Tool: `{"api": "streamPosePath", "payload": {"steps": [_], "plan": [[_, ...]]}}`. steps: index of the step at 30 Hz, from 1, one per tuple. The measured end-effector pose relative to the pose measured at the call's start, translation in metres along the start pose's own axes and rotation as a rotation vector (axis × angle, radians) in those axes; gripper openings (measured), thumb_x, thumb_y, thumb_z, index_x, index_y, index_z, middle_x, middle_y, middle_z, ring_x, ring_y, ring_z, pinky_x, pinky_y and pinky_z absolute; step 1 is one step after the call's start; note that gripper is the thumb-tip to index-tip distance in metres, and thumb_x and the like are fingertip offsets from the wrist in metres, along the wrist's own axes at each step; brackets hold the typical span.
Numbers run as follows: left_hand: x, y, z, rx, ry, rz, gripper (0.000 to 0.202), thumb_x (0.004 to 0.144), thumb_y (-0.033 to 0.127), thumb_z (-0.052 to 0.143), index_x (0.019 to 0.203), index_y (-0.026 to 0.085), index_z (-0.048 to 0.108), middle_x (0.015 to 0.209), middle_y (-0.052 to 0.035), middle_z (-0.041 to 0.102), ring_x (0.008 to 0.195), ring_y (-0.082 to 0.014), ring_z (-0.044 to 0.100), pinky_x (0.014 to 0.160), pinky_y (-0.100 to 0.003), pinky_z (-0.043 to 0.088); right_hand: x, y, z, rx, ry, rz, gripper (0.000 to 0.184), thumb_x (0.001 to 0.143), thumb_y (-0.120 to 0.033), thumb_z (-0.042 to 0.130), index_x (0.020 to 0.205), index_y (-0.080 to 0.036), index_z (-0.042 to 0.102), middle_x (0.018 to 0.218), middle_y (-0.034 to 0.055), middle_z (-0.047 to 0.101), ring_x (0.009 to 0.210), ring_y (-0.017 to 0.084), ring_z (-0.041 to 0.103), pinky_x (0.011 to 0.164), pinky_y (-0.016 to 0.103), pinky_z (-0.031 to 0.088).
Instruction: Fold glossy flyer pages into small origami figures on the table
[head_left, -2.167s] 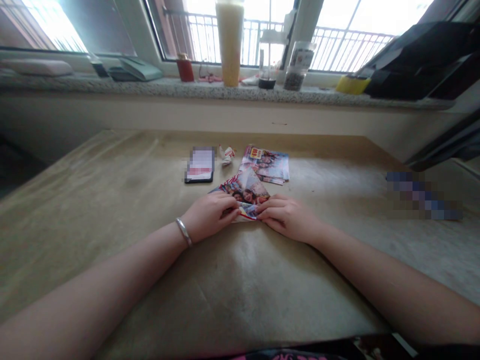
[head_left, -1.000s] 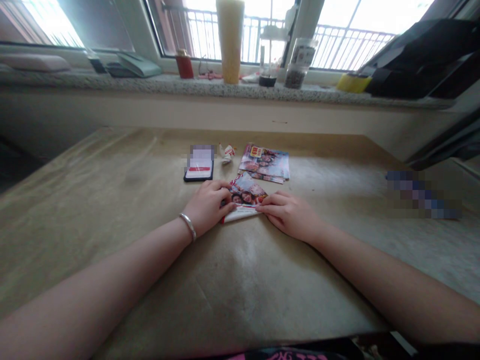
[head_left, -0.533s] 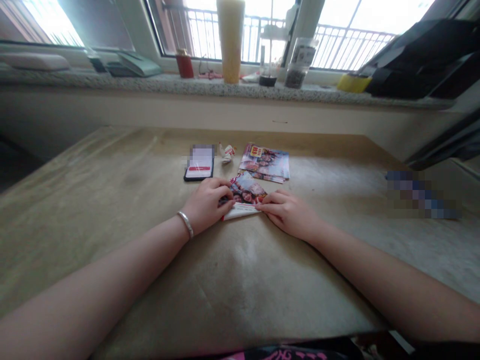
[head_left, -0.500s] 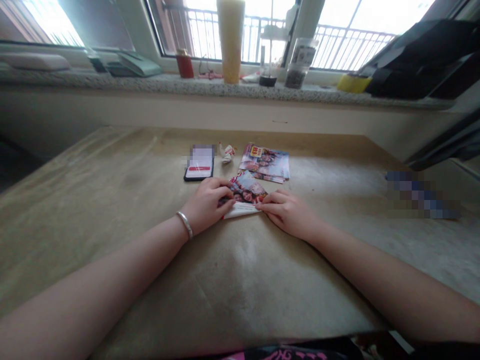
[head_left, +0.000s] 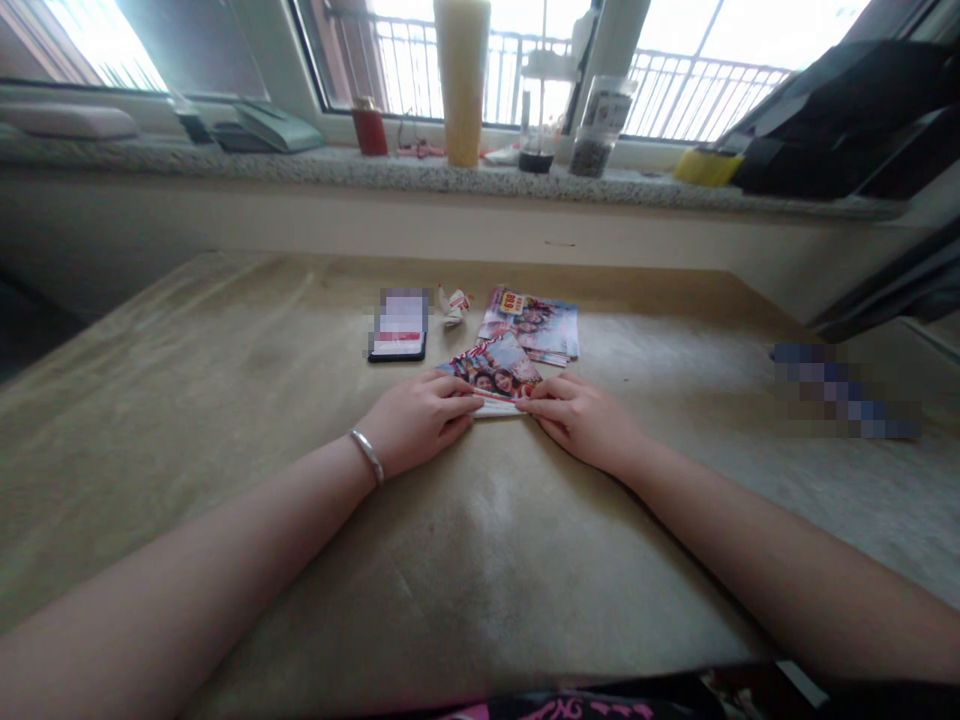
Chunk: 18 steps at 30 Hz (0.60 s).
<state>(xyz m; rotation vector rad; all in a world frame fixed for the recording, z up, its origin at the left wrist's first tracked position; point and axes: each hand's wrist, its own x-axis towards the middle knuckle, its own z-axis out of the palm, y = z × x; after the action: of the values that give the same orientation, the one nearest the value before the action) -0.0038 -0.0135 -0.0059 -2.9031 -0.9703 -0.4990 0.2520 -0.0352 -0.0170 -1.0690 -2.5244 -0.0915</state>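
Bunched fingers of the left hand [head_left: 420, 418] and right hand [head_left: 585, 420] pinch the near fold of a printed leaflet [head_left: 512, 362], crosswise between them, neither hand nearer; its peak points away across the bench [head_left: 480, 570] toward a leaflet stack [head_left: 553, 322].

Prob. a rm in a home: big table [head_left: 465, 560] w/ a phone [head_left: 399, 335], red bottle [head_left: 369, 130] on the stone sill [head_left: 337, 168], window [head_left: 217, 48] & rails [head_left: 409, 60] behind.

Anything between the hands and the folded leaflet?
Nothing visible: the left hand and right hand both touch the folded leaflet directly. The phone, crumpled paper and leaflet stack lie farther back, not between.
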Motion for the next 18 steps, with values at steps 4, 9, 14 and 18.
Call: {"api": "streamPosePath", "payload": {"steps": [4, 9, 14, 18], "plan": [[0.0007, 0.0019, 0.0021, 0.058, -0.019, -0.014, 0.031, 0.093, 0.029, 0.045, 0.116, 0.025, 0.066, 0.112, -0.0075, 0.064, 0.102, -0.0221, 0.058, 0.088, -0.037, 0.051, 0.0001, -0.0010, 0.0014, -0.013, 0.010, -0.002, 0.028, 0.090, -0.017, 0.051, 0.110, -0.020, 0.070, 0.098, 0.0099, 0.068, 0.089, 0.020, 0.059, 0.080, 0.034, 0.051], [0.0004, 0.0058, 0.0009, 0.151, -0.009, -0.077, 0.031, 0.093, 0.034, 0.044, 0.115, 0.028, 0.065, 0.115, -0.0070, 0.061, 0.099, -0.0224, 0.059, 0.079, -0.035, 0.051, 0.0003, -0.0029, 0.0010, -0.063, 0.007, -0.007, 0.028, 0.090, -0.018, 0.051, 0.109, -0.019, 0.070, 0.099, 0.0085, 0.068, 0.088, 0.020, 0.059, 0.079, 0.032, 0.051], [-0.0005, 0.0075, -0.0044, 0.221, -0.036, -0.062, 0.030, 0.094, 0.037, 0.042, 0.110, 0.030, 0.066, 0.102, -0.0030, 0.065, 0.085, -0.0200, 0.061, 0.066, -0.030, 0.048, 0.0004, -0.0036, -0.0010, -0.082, 0.001, -0.021, 0.027, 0.091, -0.019, 0.050, 0.110, -0.020, 0.070, 0.098, 0.0082, 0.068, 0.088, 0.019, 0.058, 0.077, 0.032, 0.051], [-0.0011, 0.0062, -0.0050, 0.236, -0.038, -0.051, 0.030, 0.094, 0.037, 0.042, 0.111, 0.029, 0.066, 0.099, -0.0039, 0.065, 0.084, -0.0195, 0.061, 0.064, -0.029, 0.047, 0.0005, -0.0028, -0.0006, -0.067, 0.003, -0.019, 0.027, 0.092, -0.019, 0.050, 0.109, -0.020, 0.071, 0.098, 0.0083, 0.068, 0.088, 0.019, 0.058, 0.078, 0.032, 0.051]]}}
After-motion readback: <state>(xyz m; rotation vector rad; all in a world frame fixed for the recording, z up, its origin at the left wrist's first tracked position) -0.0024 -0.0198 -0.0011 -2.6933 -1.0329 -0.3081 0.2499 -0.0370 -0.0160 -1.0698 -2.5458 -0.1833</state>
